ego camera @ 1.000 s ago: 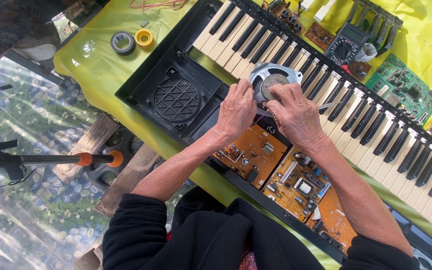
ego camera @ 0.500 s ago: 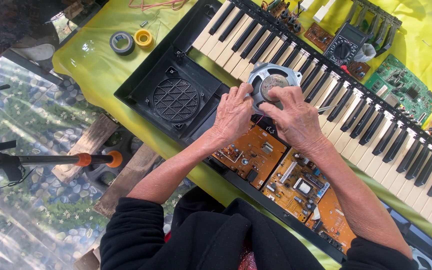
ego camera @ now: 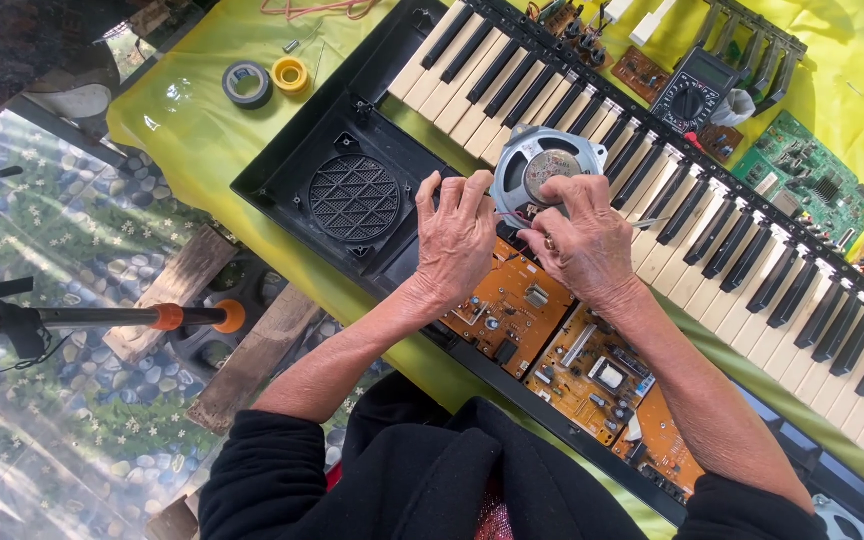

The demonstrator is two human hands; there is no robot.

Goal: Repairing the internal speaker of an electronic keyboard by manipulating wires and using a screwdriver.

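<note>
The round speaker (ego camera: 548,165) has a bare metal frame, dull grey with a shinier centre. The keyboard case (ego camera: 302,160) is matt black plastic with a moulded mesh grille, and its keys (ego camera: 752,250) are smooth, glossy plastic. The open circuit boards (ego camera: 562,340) are flat orange-brown laminate (dotted with small soldered parts). Over the table lies a yellow-green cloth (ego camera: 177,100), slightly shiny and creased; near its far-left corner sit two smooth tape rolls (ego camera: 267,78). Rough, weathered wooden planks (ego camera: 252,360) lie below the table's edge.
</note>
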